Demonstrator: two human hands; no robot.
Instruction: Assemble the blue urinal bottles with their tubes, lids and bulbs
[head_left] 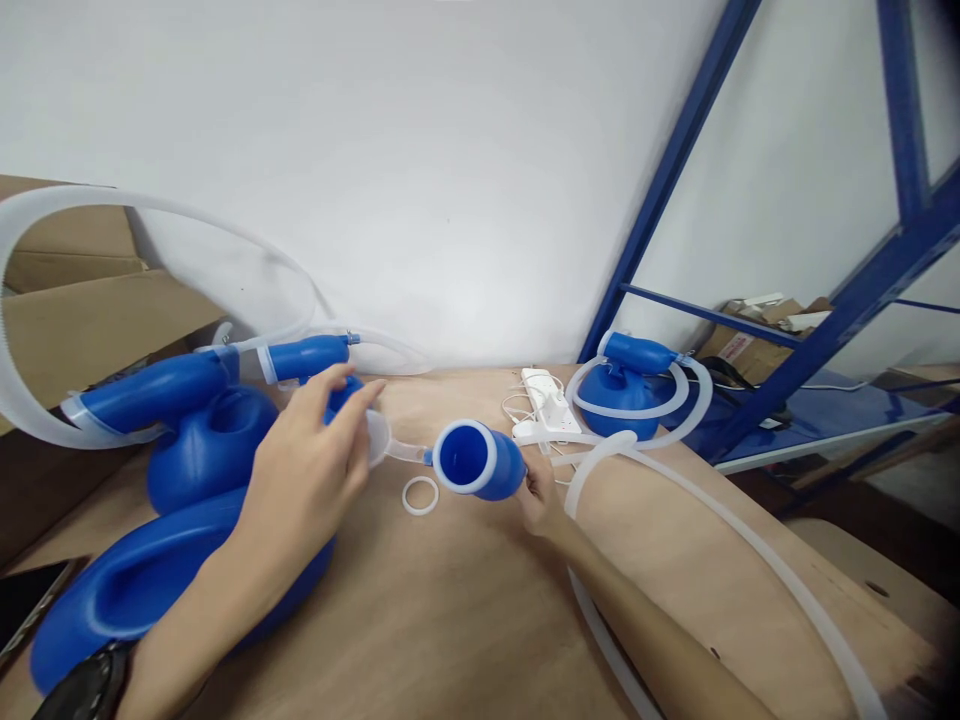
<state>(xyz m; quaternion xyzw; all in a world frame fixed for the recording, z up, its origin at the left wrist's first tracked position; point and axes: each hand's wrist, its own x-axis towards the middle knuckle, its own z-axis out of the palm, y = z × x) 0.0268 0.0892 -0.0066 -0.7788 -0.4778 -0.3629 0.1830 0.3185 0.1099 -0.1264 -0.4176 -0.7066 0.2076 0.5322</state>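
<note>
Left hand (315, 450) was half-curled, fingers apart, at the clear cap (379, 437); couldn't tell if it pinched it. Right hand (538, 492) gripped the blue tube (504, 466) at its far end, mouth toward camera. Firm right grip, untwisted strap (406, 453) seemed best. White ring (421, 512) lay on the table (450, 610), nearby.

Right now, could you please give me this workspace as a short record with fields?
Right hand: grips the blue tube, whose white-rimmed open end faces the camera
Left hand: at the translucent cap; whether it grips is unclear
Link: translucent strap between cap and tube
Loose part: white ring, flat on the table
Back right: power strip; blue bottle with hose loops
Left side: large blue container, partly behind the left arm
</note>
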